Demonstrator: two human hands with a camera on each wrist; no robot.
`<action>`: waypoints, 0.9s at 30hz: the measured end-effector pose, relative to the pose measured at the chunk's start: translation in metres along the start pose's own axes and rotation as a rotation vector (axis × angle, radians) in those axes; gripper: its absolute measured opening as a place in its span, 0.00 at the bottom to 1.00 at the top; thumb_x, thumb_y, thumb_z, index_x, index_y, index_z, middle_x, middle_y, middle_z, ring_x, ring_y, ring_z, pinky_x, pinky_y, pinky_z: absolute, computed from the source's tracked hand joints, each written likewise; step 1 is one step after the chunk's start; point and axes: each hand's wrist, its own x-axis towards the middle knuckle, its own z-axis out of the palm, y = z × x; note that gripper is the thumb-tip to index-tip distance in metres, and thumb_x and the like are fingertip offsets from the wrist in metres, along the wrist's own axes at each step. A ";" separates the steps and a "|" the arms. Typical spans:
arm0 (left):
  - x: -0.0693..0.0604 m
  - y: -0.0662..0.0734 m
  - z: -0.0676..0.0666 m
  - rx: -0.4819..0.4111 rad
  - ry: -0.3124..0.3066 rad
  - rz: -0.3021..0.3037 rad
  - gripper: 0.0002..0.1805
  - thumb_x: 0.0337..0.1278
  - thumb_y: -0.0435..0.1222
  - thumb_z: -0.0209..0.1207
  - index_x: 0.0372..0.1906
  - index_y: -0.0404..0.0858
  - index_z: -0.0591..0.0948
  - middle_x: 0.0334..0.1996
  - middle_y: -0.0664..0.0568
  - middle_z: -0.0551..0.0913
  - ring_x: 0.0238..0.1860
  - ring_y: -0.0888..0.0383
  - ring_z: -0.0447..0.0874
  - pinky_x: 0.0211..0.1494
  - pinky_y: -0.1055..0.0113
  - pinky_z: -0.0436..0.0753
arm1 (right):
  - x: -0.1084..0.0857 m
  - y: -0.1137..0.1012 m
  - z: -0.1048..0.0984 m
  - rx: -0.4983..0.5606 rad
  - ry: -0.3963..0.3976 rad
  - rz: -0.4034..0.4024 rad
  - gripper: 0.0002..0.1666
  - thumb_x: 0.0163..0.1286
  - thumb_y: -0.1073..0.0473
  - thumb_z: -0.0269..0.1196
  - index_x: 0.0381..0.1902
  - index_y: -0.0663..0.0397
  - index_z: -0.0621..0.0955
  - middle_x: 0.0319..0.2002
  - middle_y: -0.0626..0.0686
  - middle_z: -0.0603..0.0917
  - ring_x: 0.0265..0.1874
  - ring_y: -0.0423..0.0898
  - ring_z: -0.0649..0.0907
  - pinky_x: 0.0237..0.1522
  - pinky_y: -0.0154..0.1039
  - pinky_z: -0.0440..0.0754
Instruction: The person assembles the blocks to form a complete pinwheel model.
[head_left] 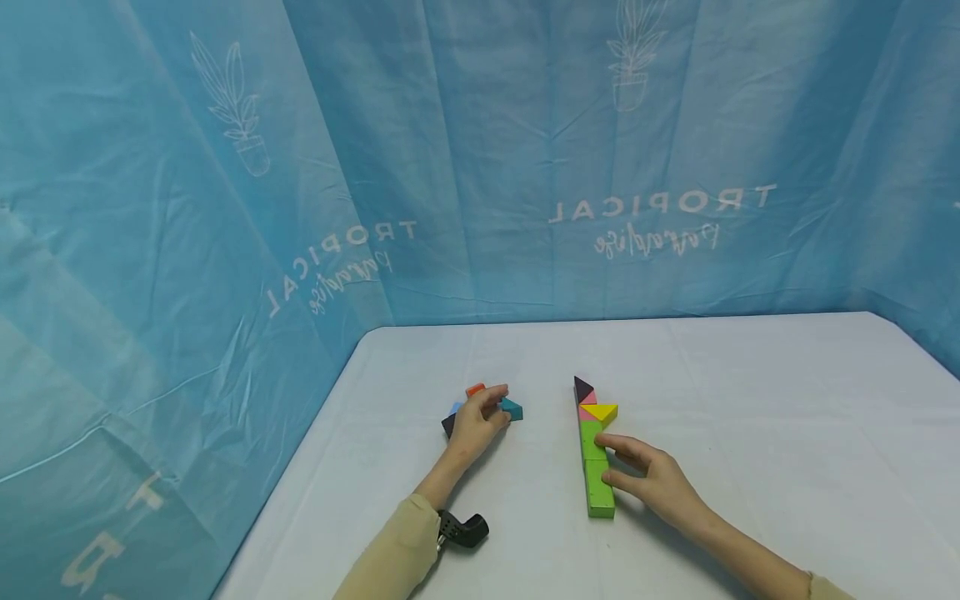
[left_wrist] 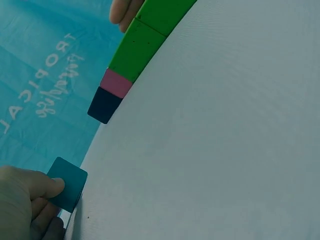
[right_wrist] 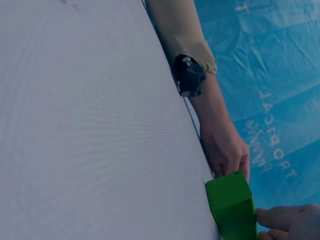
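My left hand (head_left: pixel 474 427) pinches a teal triangular block (head_left: pixel 513 409), the thumb flat on one face in the left wrist view. Around that hand lie an orange block (head_left: pixel 475 389), a light blue block (head_left: pixel 455 407) and a dark block (head_left: pixel 448 425), all partly hidden. My right hand (head_left: pixel 660 482) touches the right side of two green blocks (head_left: pixel 599 492) laid end to end, thumb and fingers apart. Beyond the green blocks, the row goes on with pink pieces (head_left: pixel 589 398) and a dark triangular block (head_left: pixel 582 389). A yellow triangular block (head_left: pixel 603 413) juts out to the right.
A white-covered table (head_left: pixel 735 392) carries all the blocks. Blue printed curtains (head_left: pixel 495 167) stand behind it and along the left side. A black wrist camera (head_left: pixel 463 530) sticks out from the left sleeve.
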 end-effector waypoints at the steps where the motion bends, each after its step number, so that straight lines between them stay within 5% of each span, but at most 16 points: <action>1: 0.000 0.000 0.000 0.012 0.008 -0.001 0.23 0.52 0.25 0.61 0.56 0.29 0.76 0.52 0.43 0.79 0.53 0.48 0.77 0.55 0.60 0.77 | 0.000 0.000 0.000 -0.002 0.000 -0.001 0.30 0.59 0.57 0.69 0.60 0.55 0.75 0.58 0.51 0.77 0.60 0.51 0.72 0.61 0.43 0.69; 13: -0.001 0.000 0.006 0.141 0.097 0.078 0.24 0.46 0.33 0.69 0.50 0.27 0.79 0.41 0.42 0.83 0.34 0.52 0.79 0.38 0.67 0.81 | 0.000 0.001 0.000 -0.004 0.004 -0.003 0.30 0.58 0.56 0.69 0.59 0.54 0.76 0.58 0.50 0.77 0.60 0.51 0.72 0.60 0.35 0.69; 20: -0.002 0.002 0.008 0.123 0.101 0.016 0.22 0.50 0.33 0.67 0.51 0.28 0.79 0.37 0.43 0.83 0.33 0.55 0.80 0.37 0.71 0.81 | 0.000 0.001 0.000 0.001 0.003 -0.006 0.31 0.59 0.56 0.69 0.60 0.54 0.75 0.58 0.50 0.77 0.60 0.51 0.72 0.61 0.42 0.69; 27: -0.002 0.003 0.007 0.065 0.074 -0.016 0.21 0.54 0.37 0.65 0.51 0.29 0.80 0.43 0.43 0.84 0.37 0.54 0.83 0.39 0.71 0.82 | 0.000 0.001 0.000 0.002 0.003 -0.011 0.31 0.58 0.56 0.69 0.59 0.55 0.75 0.58 0.50 0.77 0.60 0.51 0.72 0.60 0.38 0.70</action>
